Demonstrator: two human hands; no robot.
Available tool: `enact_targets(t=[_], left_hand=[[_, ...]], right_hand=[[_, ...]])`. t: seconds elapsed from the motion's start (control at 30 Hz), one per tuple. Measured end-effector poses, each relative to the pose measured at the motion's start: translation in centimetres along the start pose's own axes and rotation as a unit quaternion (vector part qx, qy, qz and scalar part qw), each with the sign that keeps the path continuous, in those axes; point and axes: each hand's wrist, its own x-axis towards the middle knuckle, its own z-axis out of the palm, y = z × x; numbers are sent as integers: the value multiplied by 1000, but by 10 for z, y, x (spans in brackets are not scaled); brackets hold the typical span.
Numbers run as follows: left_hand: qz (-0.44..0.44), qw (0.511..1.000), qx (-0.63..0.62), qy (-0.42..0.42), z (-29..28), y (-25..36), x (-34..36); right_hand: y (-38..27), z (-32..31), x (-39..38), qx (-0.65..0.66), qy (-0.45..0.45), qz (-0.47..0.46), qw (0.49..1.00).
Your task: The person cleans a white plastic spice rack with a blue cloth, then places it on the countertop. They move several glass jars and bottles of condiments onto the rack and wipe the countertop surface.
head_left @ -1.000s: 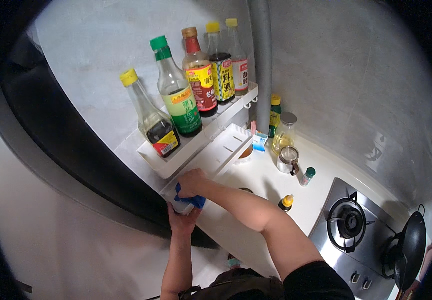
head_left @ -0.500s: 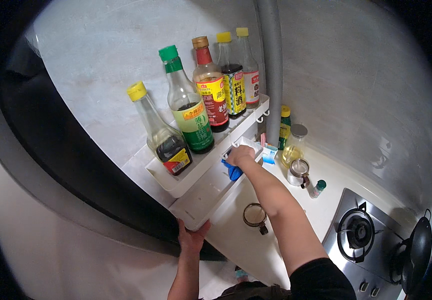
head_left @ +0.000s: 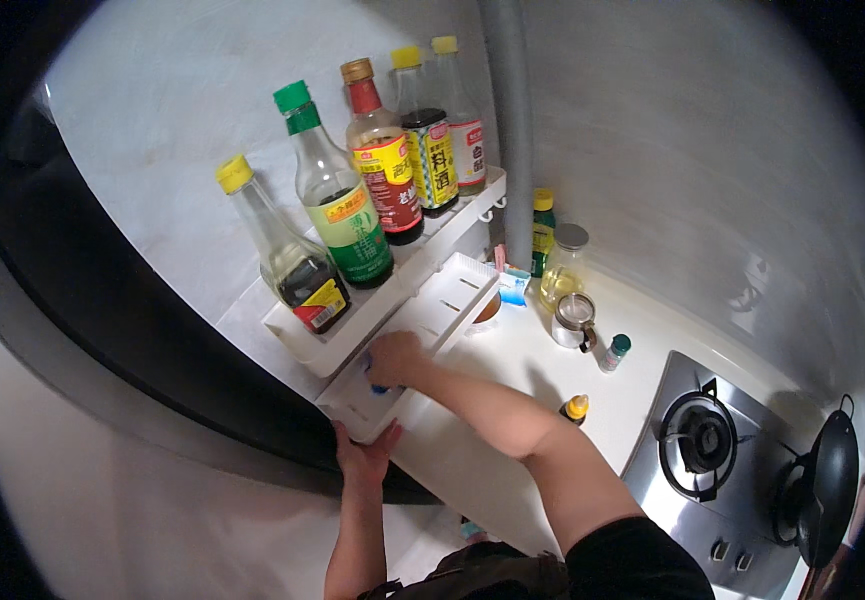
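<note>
My right hand (head_left: 392,358) is closed on a blue cloth (head_left: 376,385), pressed into the left part of the lower white shelf tray (head_left: 460,300); its fingers partly hide the cloth. Just below, my left hand (head_left: 362,450) grips the near end of that tray from underneath. The upper white shelf (head_left: 309,353) holds several sauce bottles: one with a yellow cap (head_left: 307,290), one green-capped (head_left: 357,240), one red-necked (head_left: 397,200), and others farther back. Both shelves are against the grey-white wall, the lower one directly under the upper.
Below on the white counter (head_left: 482,460) stand a lidded glass jar (head_left: 574,322), an oil jar (head_left: 562,275), a small green-capped bottle (head_left: 614,353) and an orange-capped bottle (head_left: 574,410). At right are a steel hob (head_left: 672,510) and a black pan (head_left: 827,490). A grey pipe (head_left: 514,130) runs up the corner.
My right hand went from the tray's left part up toward its far end and is now back at the left part with the blue cloth. My left hand stays on the tray's end.
</note>
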Motion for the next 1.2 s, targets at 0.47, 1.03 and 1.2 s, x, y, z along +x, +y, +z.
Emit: enact_targets(t=[0.47,1.03,1.2], left_hand=[[-63,997,-2,35,-1,17,-3],[-239,930,272,-58,45,-144,-61],[-226,926,298,-45,51,-154,-49]], right_hand=[[54,-125,-141,289,39,-127,948],[187,6,-331,-28,168,369,914],[183,70,-337,30,150,350,924]])
